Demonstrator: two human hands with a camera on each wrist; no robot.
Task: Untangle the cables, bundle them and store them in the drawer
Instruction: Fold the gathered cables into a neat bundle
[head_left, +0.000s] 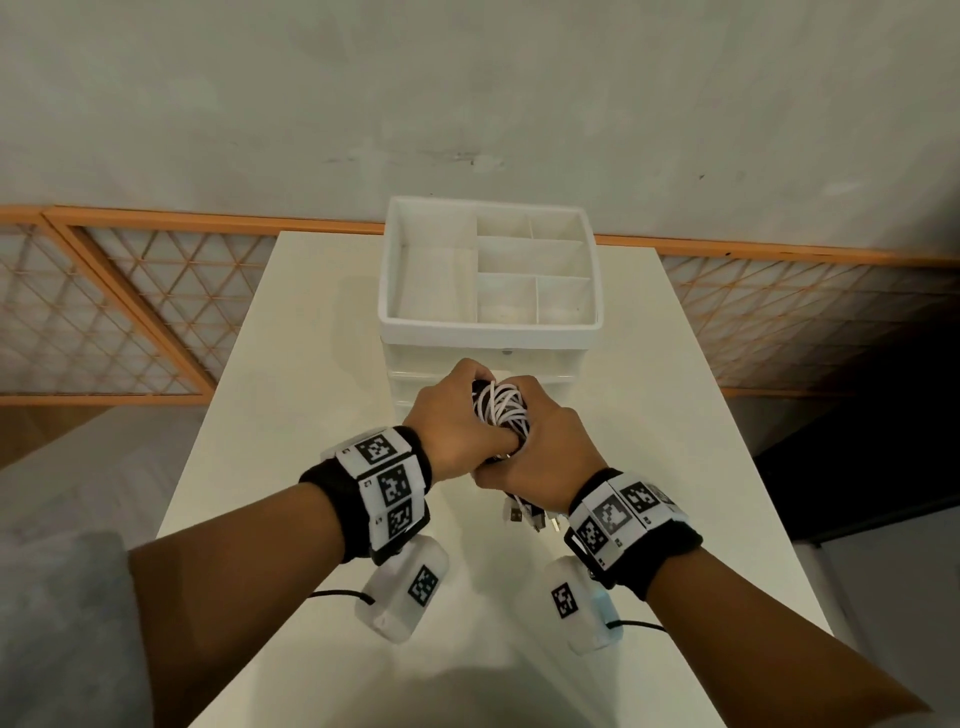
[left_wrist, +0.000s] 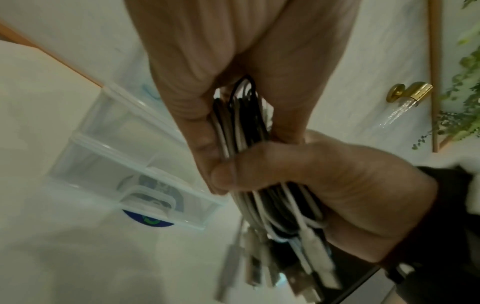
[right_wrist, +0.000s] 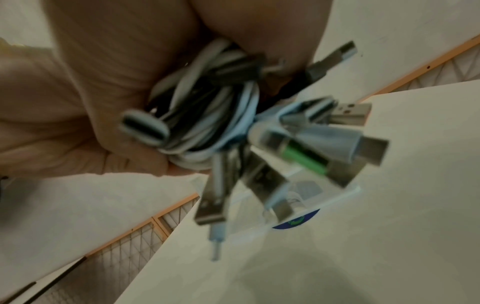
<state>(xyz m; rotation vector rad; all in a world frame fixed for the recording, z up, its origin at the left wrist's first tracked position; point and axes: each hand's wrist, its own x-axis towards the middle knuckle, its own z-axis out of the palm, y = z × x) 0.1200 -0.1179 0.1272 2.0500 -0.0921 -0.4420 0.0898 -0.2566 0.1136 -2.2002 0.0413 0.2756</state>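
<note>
A coiled bundle of white and black cables (head_left: 500, 410) is held above the table, just in front of the white drawer unit (head_left: 483, 358). My left hand (head_left: 452, 421) grips the bundle's upper loops, and my right hand (head_left: 545, 441) wraps around its lower part. In the left wrist view the left hand (left_wrist: 200, 127) clamps the loops (left_wrist: 241, 123), with the right hand (left_wrist: 324, 181) closed below. Several USB plugs (left_wrist: 285, 267) hang beneath. The right wrist view is blurred and shows the coil (right_wrist: 207, 115) and plugs (right_wrist: 324, 144) fanning out. The drawers look closed.
The drawer unit carries an open-top divided organizer tray (head_left: 387, 291) with nothing in it. It stands at the far end of a narrow white table (head_left: 291, 415). An orange lattice rail (head_left: 130, 312) runs behind the table on both sides. A blue sticker (left_wrist: 150, 221) lies under the unit.
</note>
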